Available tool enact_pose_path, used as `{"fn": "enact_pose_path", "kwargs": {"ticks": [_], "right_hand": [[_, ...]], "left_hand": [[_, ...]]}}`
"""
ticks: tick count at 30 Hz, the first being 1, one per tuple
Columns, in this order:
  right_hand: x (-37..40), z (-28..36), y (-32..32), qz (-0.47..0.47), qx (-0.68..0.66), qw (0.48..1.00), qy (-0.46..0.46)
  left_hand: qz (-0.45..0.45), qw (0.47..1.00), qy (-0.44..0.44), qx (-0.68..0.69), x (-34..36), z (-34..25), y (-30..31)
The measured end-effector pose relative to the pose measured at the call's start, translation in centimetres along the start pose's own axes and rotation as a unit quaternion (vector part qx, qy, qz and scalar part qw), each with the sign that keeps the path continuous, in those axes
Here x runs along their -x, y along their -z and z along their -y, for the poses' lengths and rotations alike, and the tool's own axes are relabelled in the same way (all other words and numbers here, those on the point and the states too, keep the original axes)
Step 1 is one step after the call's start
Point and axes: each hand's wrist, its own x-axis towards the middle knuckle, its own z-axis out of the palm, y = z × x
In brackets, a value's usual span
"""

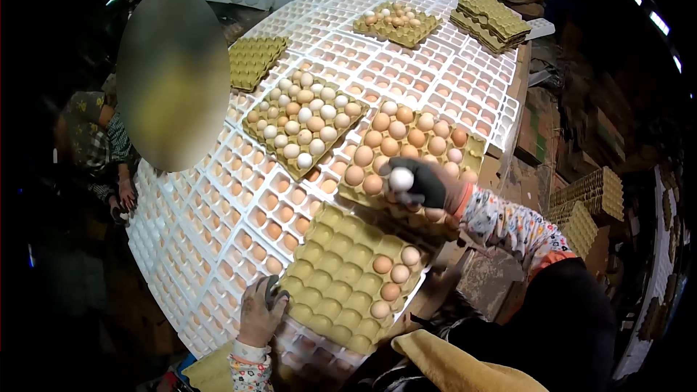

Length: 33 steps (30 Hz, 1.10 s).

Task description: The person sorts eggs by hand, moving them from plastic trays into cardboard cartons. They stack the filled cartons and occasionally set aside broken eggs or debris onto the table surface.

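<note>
My right hand [428, 185], in a dark glove, grips a white egg [401, 179] above a tray of mostly brown eggs [475, 152]. My left hand [261, 312] is at the left edge of a yellowish pulp tray [327, 268], its gloved fingers curled; what they hold, if anything, is hidden. Several eggs [390, 291] sit along that tray's right side, and its other cups are bare. Up and to the left of the brown eggs lies another pulp tray [298, 169] with white and light brown eggs.
White plastic trays [218, 167] with eggs in their cells cover the table. Farther back are a partly filled tray [410, 36], an empty pulp tray [254, 62] and a tray stack [490, 22]. Another person [94, 138] is at the left. More trays [592, 196] stand at the right.
</note>
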Motion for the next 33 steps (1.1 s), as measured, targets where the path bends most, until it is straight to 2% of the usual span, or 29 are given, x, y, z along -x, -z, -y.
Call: {"fn": "enact_pose_path", "kwargs": {"ticks": [2,3,4,5,6,7,8,9,10,11,12,13,14,15,16,18,20,21,23,24,25,26,27,28,29,30,32,33], "right_hand": [[-2.4,-2.5,8.8,-0.117,0.163,0.972,0.120],[-3.5,-2.8,12.5,-0.139,0.193,0.963,0.126],[-4.9,-7.9,16.4,-0.187,0.243,0.946,0.102],[-6.4,-11.0,18.8,-0.269,0.222,0.934,0.073],[-7.4,-13.0,21.1,-0.289,0.269,0.908,0.139],[-8.4,-15.8,23.1,-0.324,0.335,0.876,0.127],[-9.7,-19.1,25.4,-0.357,0.399,0.837,0.116],[-11.3,-18.9,27.0,-0.328,0.394,0.857,0.060],[-13.7,-19.9,28.6,-0.286,0.165,0.944,-0.003],[-16.1,-21.0,30.3,-0.290,-0.197,0.935,-0.054],[-18.5,-22.1,32.0,-0.334,-0.418,0.836,-0.118],[-21.5,-25.6,34.5,-0.346,-0.221,0.912,0.011],[-24.0,-29.0,37.1,-0.362,-0.204,0.909,0.030],[-26.2,-29.2,38.6,-0.378,-0.187,0.906,0.047],[-26.9,-24.7,39.2,-0.399,-0.356,0.844,-0.052],[-30.0,-24.8,41.2,-0.455,-0.297,0.839,-0.030],[-31.4,-26.4,42.8,-0.437,-0.426,0.789,-0.076],[-31.2,-28.4,44.2,-0.380,-0.176,0.902,-0.109],[-31.5,-33.3,46.7,-0.341,-0.387,0.847,-0.128],[-30.6,-32.0,45.8,-0.265,0.037,0.962,-0.047],[-29.7,-31.0,45.0,-0.299,0.462,0.834,0.046],[-29.8,-32.8,45.5,-0.304,0.573,0.741,0.176],[-30.1,-33.2,45.3,-0.286,0.594,0.725,0.197],[-30.1,-32.3,43.5,-0.198,0.230,0.952,0.042],[-29.9,-29.7,40.7,-0.256,-0.169,0.943,-0.128],[-28.1,-27.3,36.7,-0.269,-0.250,0.921,-0.128],[-24.5,-23.9,30.9,-0.077,-0.257,0.962,-0.055],[-22.5,-20.5,27.7,-0.014,-0.136,0.991,-0.003]], "left_hand": [[0.035,0.985,0.157,0.066,-0.7,-5.2,-1.9],[-0.023,0.979,0.190,0.072,-0.2,-6.6,-4.4],[-0.070,0.970,0.221,0.075,0.4,-7.5,-7.0],[-0.080,0.957,0.273,0.060,0.3,-9.0,-9.0],[-0.098,0.941,0.321,0.051,-0.2,-10.2,-11.3],[-0.142,0.931,0.335,0.020,-0.5,-11.0,-13.8],[-0.137,0.922,0.359,-0.050,-1.0,-11.9,-15.8],[-0.127,0.907,0.383,-0.122,-1.4,-12.6,-17.4],[-0.111,0.886,0.405,-0.194,-1.5,-13.0,-18.2],[-0.102,0.881,0.433,-0.158,-1.6,-12.9,-18.4],[-0.105,0.874,0.445,-0.161,-1.9,-13.1,-18.4],[-0.107,0.868,0.456,-0.164,-2.3,-13.3,-18.4],[-0.111,0.862,0.467,-0.166,-2.8,-13.3,-18.3],[-0.091,0.858,0.476,-0.170,-3.2,-13.3,-18.1],[-0.095,0.861,0.461,-0.191,-3.4,-12.9,-18.4],[-0.090,0.863,0.442,-0.229,-2.9,-13.1,-19.0],[-0.055,0.843,0.478,-0.239,-3.0,-13.8,-18.9],[-0.051,0.842,0.476,-0.248,-2.3,-13.2,-19.4],[-0.064,0.857,0.450,-0.241,-3.9,-14.2,-18.6],[-0.069,0.865,0.434,-0.244,-4.7,-14.0,-18.7],[-0.072,0.869,0.423,-0.246,-4.6,-13.7,-18.6],[-0.074,0.868,0.422,-0.250,-3.9,-13.8,-18.4],[-0.099,0.874,0.412,-0.235,-4.4,-13.8,-18.2],[-0.095,0.867,0.424,-0.243,-4.2,-13.5,-18.3],[-0.116,0.875,0.403,-0.242,-3.6,-13.0,-18.4],[-0.104,0.861,0.409,-0.283,-2.2,-11.6,-19.5],[-0.123,0.852,0.403,-0.309,-0.3,-9.8,-21.2],[-0.153,0.860,0.418,-0.250,-0.1,-9.3,-21.2]]}}
